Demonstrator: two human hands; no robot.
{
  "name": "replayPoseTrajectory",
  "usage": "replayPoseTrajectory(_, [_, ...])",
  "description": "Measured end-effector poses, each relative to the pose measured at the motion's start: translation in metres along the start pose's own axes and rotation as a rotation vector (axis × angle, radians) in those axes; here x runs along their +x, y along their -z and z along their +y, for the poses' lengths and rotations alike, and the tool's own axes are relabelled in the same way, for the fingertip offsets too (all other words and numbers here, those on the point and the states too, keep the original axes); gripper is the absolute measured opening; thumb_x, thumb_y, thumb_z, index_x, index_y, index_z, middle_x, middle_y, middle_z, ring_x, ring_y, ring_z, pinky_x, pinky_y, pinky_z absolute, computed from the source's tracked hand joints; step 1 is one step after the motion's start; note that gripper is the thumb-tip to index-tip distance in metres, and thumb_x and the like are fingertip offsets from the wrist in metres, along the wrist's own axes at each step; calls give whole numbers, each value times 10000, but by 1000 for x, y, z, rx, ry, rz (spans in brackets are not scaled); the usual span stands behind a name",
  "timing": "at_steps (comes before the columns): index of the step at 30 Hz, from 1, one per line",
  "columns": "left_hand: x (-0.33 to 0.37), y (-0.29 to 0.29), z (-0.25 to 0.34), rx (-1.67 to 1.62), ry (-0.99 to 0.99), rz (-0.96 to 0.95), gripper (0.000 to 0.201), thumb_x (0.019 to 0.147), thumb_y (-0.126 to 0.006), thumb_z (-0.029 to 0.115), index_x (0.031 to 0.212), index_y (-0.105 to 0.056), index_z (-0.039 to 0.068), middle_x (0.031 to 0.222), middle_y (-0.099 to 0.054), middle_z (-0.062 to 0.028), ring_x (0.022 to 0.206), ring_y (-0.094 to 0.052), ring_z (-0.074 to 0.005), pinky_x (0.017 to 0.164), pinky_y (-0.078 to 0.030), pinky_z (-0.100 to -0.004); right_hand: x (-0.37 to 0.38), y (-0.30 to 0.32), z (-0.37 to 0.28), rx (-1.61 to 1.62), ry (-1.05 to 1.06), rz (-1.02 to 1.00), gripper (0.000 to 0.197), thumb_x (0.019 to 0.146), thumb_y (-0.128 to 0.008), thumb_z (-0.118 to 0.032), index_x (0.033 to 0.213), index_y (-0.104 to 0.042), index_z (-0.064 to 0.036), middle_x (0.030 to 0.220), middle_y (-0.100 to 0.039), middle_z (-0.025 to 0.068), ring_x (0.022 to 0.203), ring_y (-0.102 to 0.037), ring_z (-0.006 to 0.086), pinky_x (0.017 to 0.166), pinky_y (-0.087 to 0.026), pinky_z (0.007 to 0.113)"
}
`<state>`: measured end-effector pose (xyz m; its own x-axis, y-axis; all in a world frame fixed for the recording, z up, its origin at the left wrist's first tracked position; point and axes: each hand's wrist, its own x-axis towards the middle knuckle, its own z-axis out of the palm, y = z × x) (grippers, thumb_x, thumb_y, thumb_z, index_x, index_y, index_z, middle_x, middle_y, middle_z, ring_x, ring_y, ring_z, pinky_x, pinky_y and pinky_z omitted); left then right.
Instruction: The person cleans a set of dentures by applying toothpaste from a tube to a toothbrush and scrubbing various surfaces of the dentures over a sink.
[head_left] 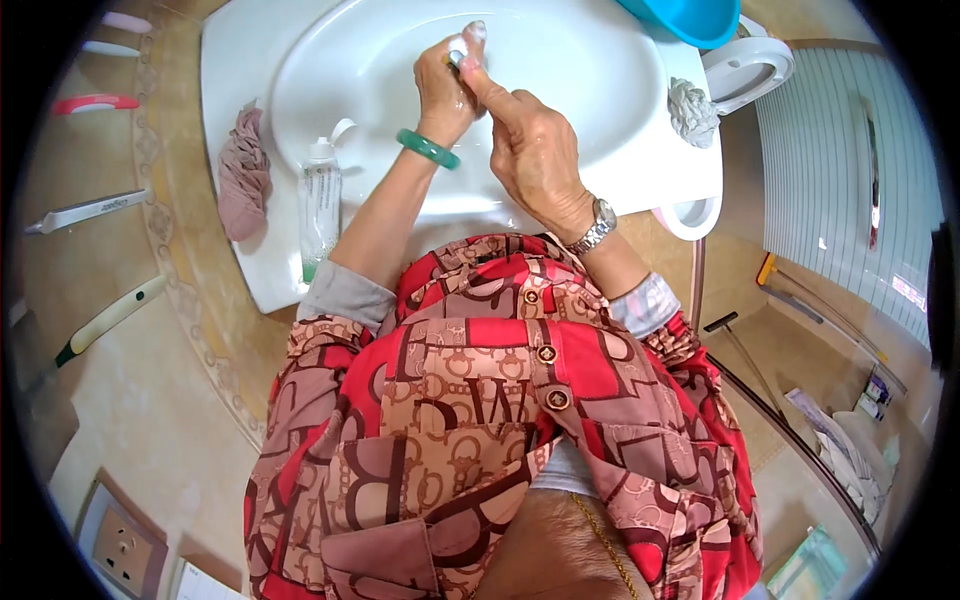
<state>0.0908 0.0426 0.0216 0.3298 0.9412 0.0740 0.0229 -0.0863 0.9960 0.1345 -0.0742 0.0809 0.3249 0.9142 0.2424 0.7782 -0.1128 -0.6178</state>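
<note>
Over the white washbasin point(330, 60), my two hands meet. My left hand point(445, 92), with a green bangle point(428, 149) at its wrist, has its fingers curled in. White foam point(477, 28) clings to a fingertip there. My right hand point(537, 150), wearing a silver wristwatch point(598, 228), reaches across with a finger stretched to the left hand and the others folded. Where they meet, a small pale thing with a dark edge point(456, 59) shows; its kind is unclear. Left of my left forearm lies a clear bottle point(321, 200) with its white flip cap raised.
A twisted mauve cloth point(244, 178) lies on the counter's left side. At the right edge sits a crumpled whitish cloth point(693, 113). A blue basin point(690, 18) stands at the back right, near a white toilet point(748, 75). A squeegee point(745, 350) leans beyond the glass track.
</note>
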Motion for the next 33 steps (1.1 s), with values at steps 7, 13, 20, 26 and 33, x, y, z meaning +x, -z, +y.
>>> replayPoseTrajectory(7, [3, -1, -1, -24, -51, 17, 465, 909, -559, 303, 532, -445, 55, 463, -374, 28, 444, -337, -98, 416, -315, -306, -7, -7, 3, 80, -16, -10, 648, 730, -504, 78, 1303, -491, -224, 646, -517, 120, 536, -518, 289, 519, -438, 375])
replayPoseTrajectory(13, [7, 10, -7, 150, -89, 66, 480, 912, -554, 300, 531, -410, 46, 467, -371, 23, 454, -325, -91, 415, -305, -301, -20, -4, -4, 49, -64, -81, 661, 757, -491, 112, 1319, -480, -236, 629, -500, 109, 523, -490, 233, 538, -439, 337])
replayPoseTrajectory(20, [5, 6, 2, 71, -41, -5, 504, 918, -540, 314, 519, -396, 43, 451, -356, 11, 436, -315, -119, 425, -318, -324, -8, -7, 2, 121, -2, 22, 693, 740, -483, 151, 1326, -476, -219, 638, -504, 108, 536, -472, 212, 564, -444, 310])
replayPoseTrajectory(26, [10, 10, 5, 144, -144, 27, 487, 920, -535, 286, 522, -402, 40, 450, -372, -8, 441, -317, -130, 430, -312, -329, -15, -3, 0, 141, -39, 36, 685, 739, -484, 148, 1322, -480, -212, 645, -515, 106, 540, -482, 215, 564, -448, 319])
replayPoseTrajectory(33, [6, 6, -6, -36, -81, -36, 479, 915, -541, 302, 532, -429, 36, 457, -385, -6, 449, -318, -127, 432, -313, -324, -3, -2, 3, 22, 8, 26, 668, 742, -490, 120, 1317, -487, -220, 601, -497, 106, 505, -482, 234, 523, -427, 341])
